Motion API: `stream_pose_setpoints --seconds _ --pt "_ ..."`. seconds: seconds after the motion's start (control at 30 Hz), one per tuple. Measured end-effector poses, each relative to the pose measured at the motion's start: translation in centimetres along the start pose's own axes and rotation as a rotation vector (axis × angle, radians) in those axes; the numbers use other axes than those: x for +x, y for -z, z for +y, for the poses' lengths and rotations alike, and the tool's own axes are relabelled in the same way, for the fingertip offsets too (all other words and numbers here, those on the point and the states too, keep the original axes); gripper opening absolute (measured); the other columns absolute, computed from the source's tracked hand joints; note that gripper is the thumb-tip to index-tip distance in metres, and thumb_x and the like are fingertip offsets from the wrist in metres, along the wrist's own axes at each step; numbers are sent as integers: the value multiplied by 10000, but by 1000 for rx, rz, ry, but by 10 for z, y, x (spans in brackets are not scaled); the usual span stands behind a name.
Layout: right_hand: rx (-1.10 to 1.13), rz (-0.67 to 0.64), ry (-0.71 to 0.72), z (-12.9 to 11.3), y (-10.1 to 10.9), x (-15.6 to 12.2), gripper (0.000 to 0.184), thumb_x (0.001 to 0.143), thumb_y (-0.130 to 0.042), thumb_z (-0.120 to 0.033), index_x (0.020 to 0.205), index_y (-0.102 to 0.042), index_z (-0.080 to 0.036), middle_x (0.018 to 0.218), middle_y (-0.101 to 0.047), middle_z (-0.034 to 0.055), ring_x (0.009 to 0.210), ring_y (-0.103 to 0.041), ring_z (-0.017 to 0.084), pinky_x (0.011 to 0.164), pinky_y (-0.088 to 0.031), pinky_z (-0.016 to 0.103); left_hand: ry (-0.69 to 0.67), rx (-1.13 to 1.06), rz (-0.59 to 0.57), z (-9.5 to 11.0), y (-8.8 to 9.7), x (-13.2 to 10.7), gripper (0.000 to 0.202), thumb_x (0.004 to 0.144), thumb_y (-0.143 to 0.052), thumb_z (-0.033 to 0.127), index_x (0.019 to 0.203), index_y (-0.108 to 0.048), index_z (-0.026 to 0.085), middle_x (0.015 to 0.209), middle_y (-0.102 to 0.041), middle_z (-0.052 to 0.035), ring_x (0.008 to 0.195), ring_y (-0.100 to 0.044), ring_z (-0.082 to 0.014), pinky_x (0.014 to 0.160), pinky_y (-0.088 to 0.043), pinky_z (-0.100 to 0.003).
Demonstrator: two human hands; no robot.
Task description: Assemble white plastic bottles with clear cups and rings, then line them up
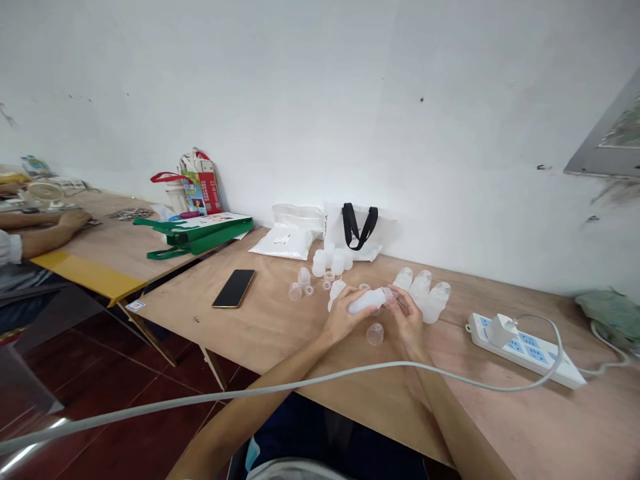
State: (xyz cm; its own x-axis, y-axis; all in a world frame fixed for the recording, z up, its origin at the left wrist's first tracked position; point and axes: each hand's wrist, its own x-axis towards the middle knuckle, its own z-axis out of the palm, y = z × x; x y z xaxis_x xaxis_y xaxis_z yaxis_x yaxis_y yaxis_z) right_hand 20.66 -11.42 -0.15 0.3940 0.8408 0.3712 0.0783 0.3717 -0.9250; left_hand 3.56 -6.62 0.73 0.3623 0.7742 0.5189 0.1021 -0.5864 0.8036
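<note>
My left hand (344,312) is wrapped around a small white plastic bottle (367,301) held on its side above the wooden table (280,333). My right hand (407,319) pinches at the bottle's neck end; what the fingertips hold is too small to make out. A clear cap (375,334) lies on the table just below the bottle. Several more white bottles (425,291) stand to the right behind my hands, and others with loose clear caps (320,275) sit to the left behind them.
A black phone (234,288) lies left of my hands. A white power strip (525,347) with a plug sits at right; its cable (300,385) crosses my forearms. White bags (357,230) lean on the wall. Another person's arm (45,233) rests on the neighbouring table beside green bags (200,235).
</note>
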Motion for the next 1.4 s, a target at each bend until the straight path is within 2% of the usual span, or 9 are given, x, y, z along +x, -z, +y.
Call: stream_pose_setpoints --seconds 0.23,0.43,0.6,0.73,0.87,1.0,1.1,1.2,1.4 --pt "-262 -172 114 -1 4 -7 417 911 -625 -613 1088 -695 -242 1125 -740 72 931 -682 238 756 -565 340 -176 -5 53 -16 3 -9 274 921 -720 410 1134 -765 245 1071 -681 -59 1024 -661 -209 985 -544 -385" --pt "-245 -117 14 5 3 -11 433 943 -527 -666 975 -645 -251 952 -717 40 725 -619 191 569 -482 287 -375 65 55 -21 -3 -18 416 836 -810 440 1153 -655 220 1127 -682 -76 1085 -658 -230 983 -556 -401" --pt "-47 -174 -58 -3 2 -15 445 936 -532 -686 1145 -578 -295 741 -641 -19 540 -520 166 465 -371 284 -134 -23 140 -18 -1 -15 531 775 -850 456 1160 -573 219 1119 -691 -71 1062 -666 -233 972 -535 -401" --pt "31 -268 -80 -12 2 -16 533 823 -742 -616 1212 -557 -302 781 -688 -11 555 -559 170 483 -397 287 49 -82 172 -18 5 -8 450 836 -745 546 1084 -587 206 999 -700 -51 920 -676 -211 823 -549 -344" --pt "-10 -229 -138 -11 3 -9 514 746 -805 -630 1056 -627 -261 677 -694 -10 510 -564 177 464 -395 286 20 8 149 -21 9 -9 426 822 -725 581 984 -621 201 971 -693 -43 850 -654 -191 775 -530 -314" --pt "-165 -181 -87 -10 8 -4 479 844 -674 -678 704 -645 -221 549 -602 -10 490 -505 155 481 -396 284 -26 80 98 -19 11 -13 422 791 -753 562 999 -632 215 960 -704 -41 839 -650 -193 792 -530 -323" --pt "-140 -272 -42 -15 12 -2 399 763 -793 -600 908 -734 -233 803 -724 19 646 -618 184 498 -446 263 -51 59 124 -17 12 -12 365 853 -675 549 970 -622 207 931 -700 -43 801 -644 -183 762 -528 -319" --pt "-94 -351 -73 -17 14 -1 570 640 -910 -487 1128 -730 -255 980 -765 39 650 -644 173 477 -468 250 -71 53 190 -16 14 -10 349 881 -632 545 936 -610 201 889 -693 -43 769 -640 -181 728 -526 -316" --pt "-121 -466 -278 -8 12 2 537 810 -692 -692 682 -705 -171 573 -682 41 391 -513 125 347 -307 229 -142 158 -15 -23 26 -12 383 837 -686 592 943 -642 226 939 -722 -57 836 -686 -224 769 -545 -342"
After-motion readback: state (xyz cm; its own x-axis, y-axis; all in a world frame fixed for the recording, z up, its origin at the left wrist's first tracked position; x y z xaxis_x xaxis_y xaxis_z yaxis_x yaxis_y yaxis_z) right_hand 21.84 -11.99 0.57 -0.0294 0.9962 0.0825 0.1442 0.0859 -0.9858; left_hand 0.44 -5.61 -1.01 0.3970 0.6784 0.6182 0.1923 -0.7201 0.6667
